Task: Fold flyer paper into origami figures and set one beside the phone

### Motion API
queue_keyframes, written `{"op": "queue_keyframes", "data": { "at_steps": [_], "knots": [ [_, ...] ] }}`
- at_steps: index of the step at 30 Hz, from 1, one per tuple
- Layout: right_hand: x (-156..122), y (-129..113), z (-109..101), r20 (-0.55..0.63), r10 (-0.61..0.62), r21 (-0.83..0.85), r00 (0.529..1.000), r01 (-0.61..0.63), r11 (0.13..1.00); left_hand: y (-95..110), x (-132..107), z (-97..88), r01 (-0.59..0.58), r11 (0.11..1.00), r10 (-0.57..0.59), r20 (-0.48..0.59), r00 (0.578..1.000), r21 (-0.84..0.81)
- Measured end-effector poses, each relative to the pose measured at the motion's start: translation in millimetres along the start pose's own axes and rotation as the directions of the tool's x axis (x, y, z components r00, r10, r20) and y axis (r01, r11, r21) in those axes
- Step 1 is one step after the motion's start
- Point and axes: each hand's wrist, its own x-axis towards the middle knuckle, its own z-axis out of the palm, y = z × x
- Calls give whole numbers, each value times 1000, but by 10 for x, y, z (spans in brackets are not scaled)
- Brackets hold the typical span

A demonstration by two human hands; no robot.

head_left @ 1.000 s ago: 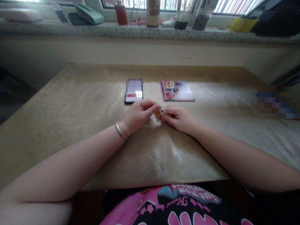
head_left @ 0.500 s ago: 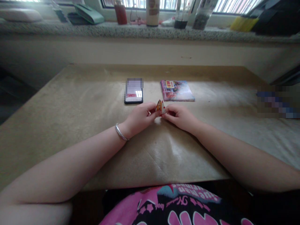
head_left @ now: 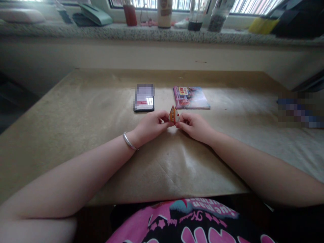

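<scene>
Between my two hands, a small piece of folded paper (head_left: 174, 115) stands up with a pointed top, patterned in orange, white and red. My left hand (head_left: 153, 125), with a silver bangle at the wrist, pinches its left side between thumb and fingers. On the right side, the thumb and fingertips of my right hand (head_left: 194, 125) close on the paper's edge. Both hands are low over the table (head_left: 152, 168). Just beyond them lie a phone (head_left: 144, 98) on the left and a stack of colourful printed sheets or a booklet (head_left: 193, 98) on the right.
A stone windowsill (head_left: 141, 33) runs behind the table, carrying a red bottle (head_left: 130, 15), a tall pale container (head_left: 164, 13), several other jars and a green case (head_left: 96, 15). At the table's right edge is a blurred bluish item (head_left: 301, 111).
The folded paper has turned and spread a little wider, showing more of its orange and white faces. Both hands keep their pinch and have barely shifted.
</scene>
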Motion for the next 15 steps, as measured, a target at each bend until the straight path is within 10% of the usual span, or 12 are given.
{"op": "queue_keyframes", "data": {
  "at_steps": [15],
  "knots": [
    [9,26,-6,40,-44,-86,998,47,995,48,-13,24,-40,999,41,21,999,-12]
  ]
}}
